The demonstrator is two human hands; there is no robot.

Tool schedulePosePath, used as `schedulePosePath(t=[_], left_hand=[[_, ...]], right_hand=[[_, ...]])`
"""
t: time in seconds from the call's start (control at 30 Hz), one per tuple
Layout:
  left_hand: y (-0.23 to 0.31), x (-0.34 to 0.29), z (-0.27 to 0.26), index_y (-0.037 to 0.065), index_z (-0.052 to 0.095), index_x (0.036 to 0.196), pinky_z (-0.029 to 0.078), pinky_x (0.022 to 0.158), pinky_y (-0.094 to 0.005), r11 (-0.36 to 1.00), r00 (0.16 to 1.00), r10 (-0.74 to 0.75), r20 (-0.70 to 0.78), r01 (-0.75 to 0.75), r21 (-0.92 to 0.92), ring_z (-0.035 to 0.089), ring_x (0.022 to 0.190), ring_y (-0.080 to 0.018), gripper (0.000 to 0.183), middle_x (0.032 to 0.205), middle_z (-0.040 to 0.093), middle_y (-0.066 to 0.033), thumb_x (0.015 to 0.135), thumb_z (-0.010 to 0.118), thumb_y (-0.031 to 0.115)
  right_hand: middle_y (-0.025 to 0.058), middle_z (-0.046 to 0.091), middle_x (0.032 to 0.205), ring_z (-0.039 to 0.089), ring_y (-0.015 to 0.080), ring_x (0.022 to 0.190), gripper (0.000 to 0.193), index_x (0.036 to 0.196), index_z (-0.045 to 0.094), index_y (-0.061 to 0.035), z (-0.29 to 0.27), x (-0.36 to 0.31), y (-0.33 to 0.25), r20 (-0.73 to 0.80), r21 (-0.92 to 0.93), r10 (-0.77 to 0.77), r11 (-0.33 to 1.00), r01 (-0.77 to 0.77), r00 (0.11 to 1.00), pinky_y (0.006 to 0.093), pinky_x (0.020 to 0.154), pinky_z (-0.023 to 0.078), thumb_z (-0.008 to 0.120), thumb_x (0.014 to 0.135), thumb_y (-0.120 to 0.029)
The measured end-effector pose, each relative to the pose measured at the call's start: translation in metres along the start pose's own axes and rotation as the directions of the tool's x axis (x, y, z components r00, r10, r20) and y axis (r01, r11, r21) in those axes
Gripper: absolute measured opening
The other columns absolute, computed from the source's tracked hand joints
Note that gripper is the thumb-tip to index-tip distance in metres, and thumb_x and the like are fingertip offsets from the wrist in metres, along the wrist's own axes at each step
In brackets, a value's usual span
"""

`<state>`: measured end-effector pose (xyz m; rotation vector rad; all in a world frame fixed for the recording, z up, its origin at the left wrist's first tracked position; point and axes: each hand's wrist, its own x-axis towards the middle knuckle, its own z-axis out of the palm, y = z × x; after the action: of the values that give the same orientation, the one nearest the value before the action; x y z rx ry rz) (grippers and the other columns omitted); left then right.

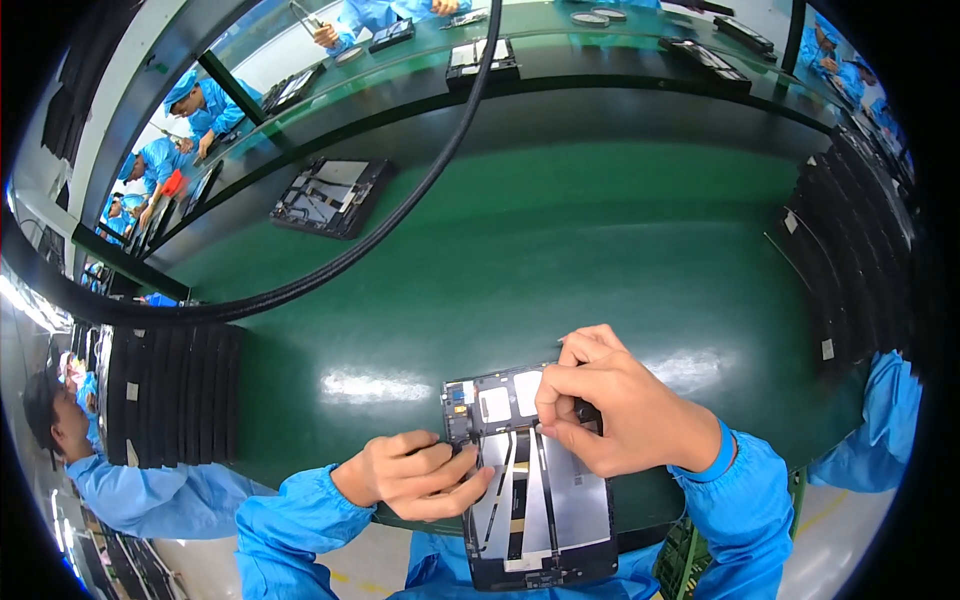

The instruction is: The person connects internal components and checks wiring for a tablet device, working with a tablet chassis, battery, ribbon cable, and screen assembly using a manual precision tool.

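Observation:
An opened tablet [590, 510] with a black frame, grey inner panel and dark flex cables lies before me, its lower end jutting past the table's front edge. My left hand [420, 475] is closed at its upper left side, fingers curled with the tips on the frame and over the panel. Above the upper right part of the tablet, my right hand [620, 410] pinches thumb and forefinger together near the top of the cables. Something small and dark shows between its fingers, too hidden to name. White rectangles and small components line the tablet's upper end.
Another opened tablet [335, 195] rests at the back left of the green table [480, 290]. Stacks of black trays stand left [175, 395] and right [850, 250]. A thick black cable [410, 210] arcs across the view. Beyond a raised shelf, several people in blue work.

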<state>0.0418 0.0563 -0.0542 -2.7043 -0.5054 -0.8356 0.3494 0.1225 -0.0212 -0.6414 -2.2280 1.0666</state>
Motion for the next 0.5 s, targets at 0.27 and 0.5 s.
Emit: schedulePosePath(t=[0.27, 0.5], left_hand=[[0.005, 0.022, 0.004, 0.013, 0.082, 0.116, 0.056, 0.087, -0.0327, 0.965, 0.998, -0.039, 0.055, 0.052, -0.256, 0.074, 0.090, -0.0183, 0.033, 0.107, 0.085, -0.0053, 0.089, 0.065, 0.020], [0.017, 0.055, 0.018, 0.005, 0.076, 0.142, 0.057, 0.090, -0.0420, 0.747, 0.984, 0.002, 0.176, 0.116, -0.654, 0.067, 0.095, -0.0303, 0.056, 0.134, 0.076, -0.0203, 0.092, 0.064, 0.026]], right_hand=[[-0.0020, 0.062, 0.065, 0.054, 0.0233, 0.077, 0.019, 0.093, 0.066, -0.0114, -0.014, -0.010, 0.004, -0.024, 0.008, 0.073, 0.997, -0.073, 0.997, 0.0396, 0.078, 0.044, 0.074, 0.082, 0.002], [0.0023, 0.065, 0.064, 0.060, 0.0254, 0.072, 0.020, 0.094, 0.067, -0.0085, -0.032, -0.018, 0.016, 0.061, 0.103, 0.169, 0.979, -0.174, 0.984, 0.0415, 0.072, 0.049, 0.068, 0.079, 0.005]])
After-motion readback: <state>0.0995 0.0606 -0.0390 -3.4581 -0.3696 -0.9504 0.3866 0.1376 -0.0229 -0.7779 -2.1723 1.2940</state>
